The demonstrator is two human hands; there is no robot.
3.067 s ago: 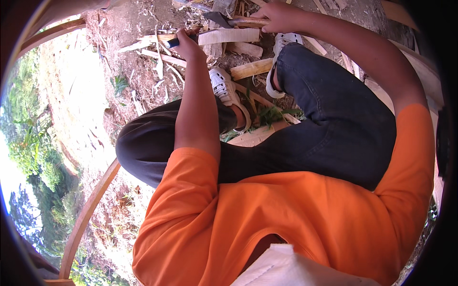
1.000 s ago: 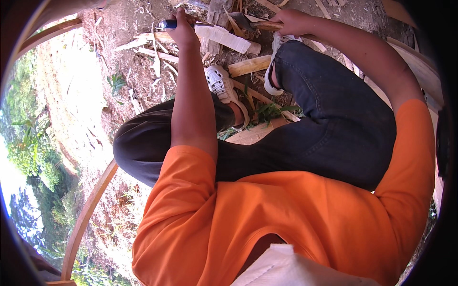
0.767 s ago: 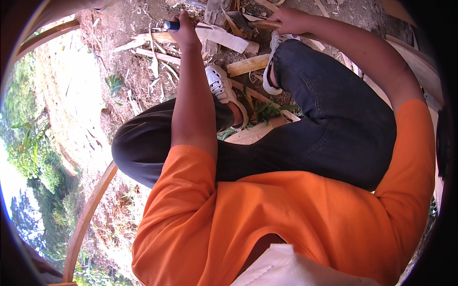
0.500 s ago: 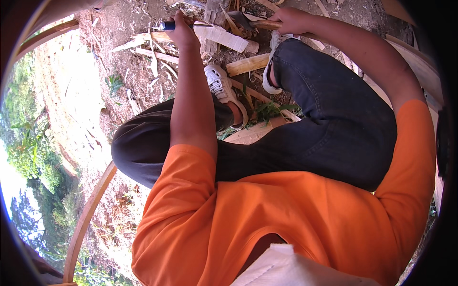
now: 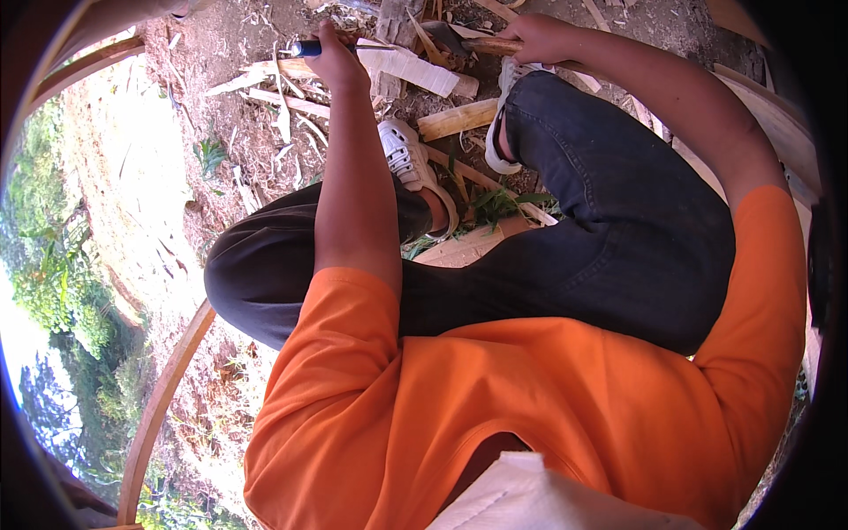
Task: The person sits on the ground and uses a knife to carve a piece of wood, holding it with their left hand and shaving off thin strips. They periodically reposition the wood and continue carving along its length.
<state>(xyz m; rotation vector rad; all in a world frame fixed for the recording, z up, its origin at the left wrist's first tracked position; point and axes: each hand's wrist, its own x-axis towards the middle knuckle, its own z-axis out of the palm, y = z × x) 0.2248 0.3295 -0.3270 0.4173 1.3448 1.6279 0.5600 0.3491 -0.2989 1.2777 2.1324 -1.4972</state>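
My left hand (image 5: 336,62) is closed round a screwdriver-like tool (image 5: 306,49) with a dark blue handle. Its thin metal shaft points right, over a pale split piece of wood (image 5: 411,69). That piece lies across a grey log (image 5: 395,26). To the right, my right hand (image 5: 536,40) grips the wooden handle (image 5: 488,44) of a bladed tool. Its dark metal head reaches left toward the log and is partly lost among the scraps, so I cannot tell its exact kind.
Wood shavings and split sticks (image 5: 283,102) litter the dirt. A short wood block (image 5: 458,119) lies between my white shoes (image 5: 406,155). Curved wooden strips (image 5: 163,406) stand at the left, and boards (image 5: 768,132) lie at the right.
The blue-handled tool and my left hand have shifted very slightly to the left. The bladed tool's dark head has tilted a little; my right hand stays in place.
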